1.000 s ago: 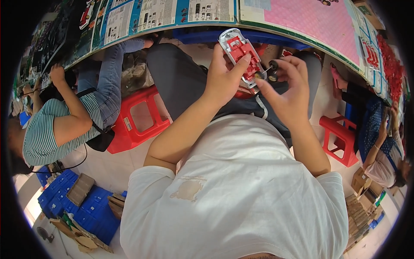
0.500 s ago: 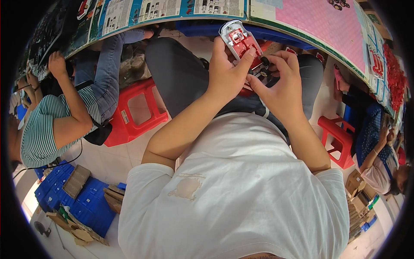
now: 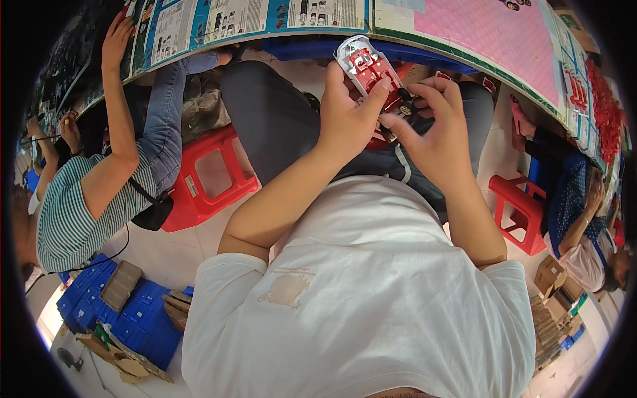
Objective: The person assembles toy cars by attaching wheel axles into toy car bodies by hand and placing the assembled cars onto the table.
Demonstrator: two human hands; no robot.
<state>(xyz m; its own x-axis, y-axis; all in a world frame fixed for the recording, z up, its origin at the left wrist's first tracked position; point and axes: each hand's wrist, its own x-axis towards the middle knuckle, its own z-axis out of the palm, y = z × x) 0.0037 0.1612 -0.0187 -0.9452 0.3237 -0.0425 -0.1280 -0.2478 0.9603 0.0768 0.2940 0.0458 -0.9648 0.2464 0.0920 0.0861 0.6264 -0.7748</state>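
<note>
A toy car (image 3: 366, 66), with a pale silver-grey shell and red inner part, is tilted in front of my lap just below the table edge. My left hand (image 3: 350, 118) is wrapped round its sides, the thumb pressed on the red part. Close to the car's lower end, my right hand (image 3: 438, 129) is closed with bent fingers around a small wheel set with black wheels (image 3: 405, 106). The fingers partly hide the wheel set, and whether it touches the car I cannot tell.
The table (image 3: 391, 34) spans the far side, with a pink mat (image 3: 481, 30), loose black wheels (image 3: 516, 4) and a heap of red parts (image 3: 604, 109). Co-workers sit at both sides near red stools (image 3: 209, 176). Blue crates (image 3: 142, 318) stand behind at left.
The wheel set has moved closer to the car's lower end, and my right fingers have shifted slightly. The co-worker at left has stretched an arm up onto the table.
</note>
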